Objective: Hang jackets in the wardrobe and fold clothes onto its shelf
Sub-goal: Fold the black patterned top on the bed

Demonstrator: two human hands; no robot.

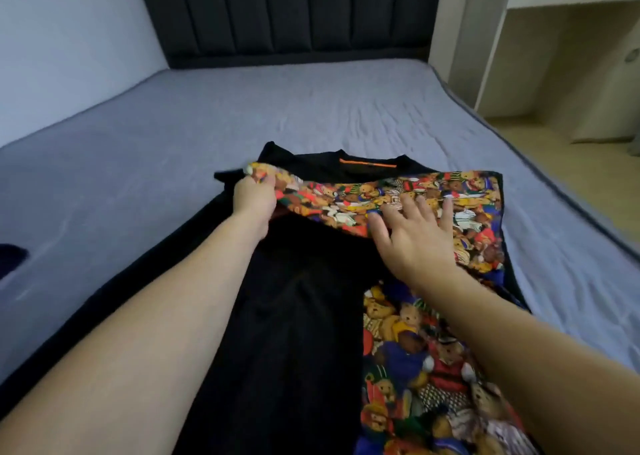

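One garment (301,316) on bed (138,125), spread flat, neck end away from viewer, hem end running out of frame at bottom. Black body; teddy-bear print panel (415,350) down right side and across sleeve (363,195).

Laid flat on sheet, presumably to give a firm even surface for folding before transfer to wardrobe shelf. Stage judged: early in fold, sleeve being brought across chest; lengthwise folds not yet made.

Left hand (254,195): grip closed, fingers curled round end of printed sleeve, pinching cloth at cuff. Held so, apparently, to draw sleeve taut across black body just below collar.

Right hand (415,233): grip wide open, fingers straight and spread, palm down on print near right shoulder. Holding nothing; pressing only. Placed so, likely, to pin fold line while opposite hand pulls.

Neck: orange strip (367,163) inside back of collar, probably a label or hanger loop. No lettering legible. No brand, size tag or other writing readable anywhere on garment; print shows bears only, any text within it too small to tell.

Surroundings: dark padded headboard (287,15) at far end of bed; pale wall at left; pale furniture with open recess (554,56) at right, possibly wardrobe, well apart from garment. Dark item (10,257) at left frame edge on bed, identity not clear. No jackets or hangers in view.
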